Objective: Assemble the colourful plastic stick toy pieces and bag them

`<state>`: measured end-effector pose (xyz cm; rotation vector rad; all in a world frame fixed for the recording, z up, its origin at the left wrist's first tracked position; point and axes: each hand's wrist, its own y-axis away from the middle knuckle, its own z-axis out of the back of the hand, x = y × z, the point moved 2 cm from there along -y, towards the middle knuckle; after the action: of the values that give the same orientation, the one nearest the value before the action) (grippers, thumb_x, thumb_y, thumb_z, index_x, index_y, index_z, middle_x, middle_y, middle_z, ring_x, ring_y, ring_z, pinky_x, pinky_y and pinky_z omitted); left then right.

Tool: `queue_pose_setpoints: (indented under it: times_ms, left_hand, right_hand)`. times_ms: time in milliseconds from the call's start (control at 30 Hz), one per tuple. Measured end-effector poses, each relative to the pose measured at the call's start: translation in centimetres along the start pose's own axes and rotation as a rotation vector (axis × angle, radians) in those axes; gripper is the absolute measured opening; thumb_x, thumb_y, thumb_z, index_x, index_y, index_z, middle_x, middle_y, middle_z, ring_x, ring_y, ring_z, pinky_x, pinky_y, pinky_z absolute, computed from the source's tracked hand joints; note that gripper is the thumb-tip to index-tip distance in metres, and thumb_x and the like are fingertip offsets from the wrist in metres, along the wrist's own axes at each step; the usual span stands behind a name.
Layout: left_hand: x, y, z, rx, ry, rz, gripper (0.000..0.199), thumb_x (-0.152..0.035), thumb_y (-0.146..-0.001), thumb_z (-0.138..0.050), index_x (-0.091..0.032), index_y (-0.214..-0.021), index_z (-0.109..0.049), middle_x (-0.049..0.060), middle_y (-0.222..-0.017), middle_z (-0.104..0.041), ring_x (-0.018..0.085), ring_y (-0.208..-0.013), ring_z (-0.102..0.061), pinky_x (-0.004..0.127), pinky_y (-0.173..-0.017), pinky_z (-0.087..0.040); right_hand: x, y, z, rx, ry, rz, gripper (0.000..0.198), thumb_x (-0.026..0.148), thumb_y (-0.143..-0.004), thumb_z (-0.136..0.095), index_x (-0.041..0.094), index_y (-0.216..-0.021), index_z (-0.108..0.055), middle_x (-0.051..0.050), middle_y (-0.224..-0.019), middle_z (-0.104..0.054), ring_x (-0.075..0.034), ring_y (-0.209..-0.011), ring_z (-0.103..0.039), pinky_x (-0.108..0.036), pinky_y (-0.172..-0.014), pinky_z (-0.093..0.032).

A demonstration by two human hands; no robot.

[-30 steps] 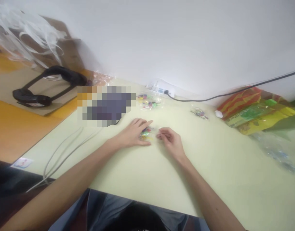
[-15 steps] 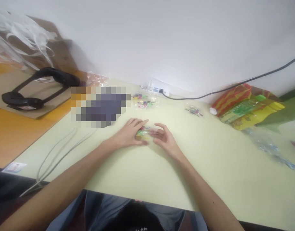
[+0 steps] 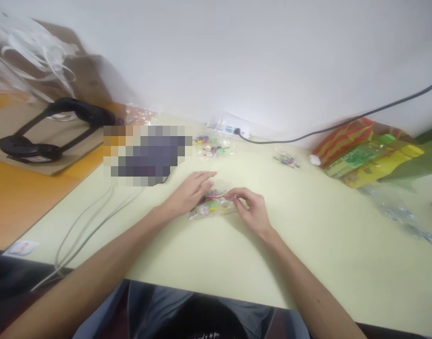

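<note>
A clear plastic bag (image 3: 216,205) with small colourful pieces inside lies on the pale green table (image 3: 188,254) in front of me. What the pieces are is too small to tell. My right hand (image 3: 251,209) pinches the bag's right end between thumb and fingertips. At its left end, my left hand (image 3: 191,192) has its fingers stretched out, resting beside or lightly on the bag's upper left edge. Part of the bag's left side is hidden by that hand.
Another bag of colourful pieces (image 3: 212,149) lies further back, and a small bundle (image 3: 285,160) sits right of it. A blurred-out dark object (image 3: 148,157) is at left. Yellow and green packages (image 3: 371,162), crumpled plastic (image 3: 399,214), a black cable (image 3: 290,141) and white cords (image 3: 85,230) lie around.
My right hand has closed from a looser curl into a pinch on the bag's end. My left hand has shifted slightly left and up, uncovering more of the bag.
</note>
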<state>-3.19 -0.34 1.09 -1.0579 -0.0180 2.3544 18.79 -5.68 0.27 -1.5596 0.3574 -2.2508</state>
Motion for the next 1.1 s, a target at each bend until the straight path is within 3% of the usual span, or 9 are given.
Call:
queue_pose_setpoints:
  times_ms: [167, 333, 500, 633, 733, 833, 1100]
  left_hand:
    - [-0.4, 0.1, 0.6, 0.103, 0.184, 0.102, 0.048, -0.055, -0.101, -0.046, -0.021, -0.126, -0.070, 0.006, -0.121, -0.074, 0.024, -0.107, -0.069, 0.035, -0.097, -0.052]
    - [-0.7, 0.2, 0.2, 0.188, 0.348, 0.142, 0.036, -0.051, -0.094, -0.061, -0.018, -0.097, -0.077, 0.005, -0.094, -0.077, 0.020, -0.085, -0.069, 0.029, -0.079, -0.053]
    - [-0.6, 0.0, -0.2, 0.170, 0.480, 0.131, 0.033, -0.048, -0.093, -0.063, -0.017, -0.092, -0.074, 0.005, -0.091, -0.074, 0.018, -0.084, -0.067, 0.028, -0.079, -0.052]
    - [-0.3, -0.1, -0.3, 0.153, 0.544, 0.163, 0.037, -0.051, -0.090, -0.068, -0.018, -0.105, -0.074, 0.008, -0.102, -0.075, 0.022, -0.091, -0.070, 0.032, -0.083, -0.054]
    - [-0.2, 0.0, -0.4, 0.186, 0.606, 0.187, 0.041, -0.050, -0.085, -0.074, -0.018, -0.111, -0.074, 0.009, -0.103, -0.076, 0.023, -0.091, -0.071, 0.034, -0.084, -0.055]
    - [-0.3, 0.1, -0.5, 0.220, 0.646, 0.192, 0.037, -0.049, -0.086, -0.075, -0.016, -0.102, -0.075, 0.009, -0.096, -0.076, 0.021, -0.084, -0.071, 0.033, -0.080, -0.055]
    - [-0.8, 0.0, -0.5, 0.127, 0.689, 0.173, 0.032, -0.046, -0.092, -0.069, -0.014, -0.092, -0.069, 0.008, -0.090, -0.074, 0.018, -0.081, -0.068, 0.030, -0.077, -0.054]
  right_hand:
    - [2.2, 0.8, -0.2, 0.083, 0.131, 0.255, 0.031, 0.007, -0.095, -0.048, 0.024, -0.108, -0.070, -0.004, -0.098, -0.076, -0.017, -0.090, -0.071, -0.032, -0.082, -0.057]
    - [2.2, 1.1, -0.6, 0.098, 0.175, 0.372, 0.041, 0.004, -0.096, -0.045, 0.027, -0.123, -0.066, -0.006, -0.101, -0.074, -0.018, -0.089, -0.069, -0.032, -0.077, -0.058]
    - [1.8, 0.8, -0.1, -0.014, 0.192, 0.293, 0.037, 0.013, -0.099, -0.048, 0.030, -0.130, -0.060, -0.007, -0.114, -0.072, -0.022, -0.102, -0.071, -0.041, -0.093, -0.058]
    - [1.8, 0.7, 0.6, -0.098, 0.231, 0.288, 0.040, 0.013, -0.097, -0.052, 0.031, -0.133, -0.055, -0.008, -0.111, -0.071, -0.024, -0.106, -0.069, -0.049, -0.099, -0.055]
    - [1.9, 0.7, 0.8, -0.136, 0.277, 0.318, 0.043, 0.011, -0.096, -0.053, 0.031, -0.134, -0.052, -0.008, -0.110, -0.069, -0.025, -0.106, -0.068, -0.051, -0.099, -0.055]
    - [2.1, 0.7, 0.7, -0.150, 0.320, 0.356, 0.046, 0.008, -0.095, -0.052, 0.031, -0.135, -0.049, -0.008, -0.110, -0.066, -0.024, -0.103, -0.067, -0.050, -0.097, -0.054]
    - [2.0, 0.6, 1.3, -0.339, 0.336, 0.291, 0.039, 0.013, -0.092, -0.056, 0.027, -0.129, -0.051, -0.007, -0.103, -0.060, -0.024, -0.096, -0.059, -0.048, -0.092, -0.050]
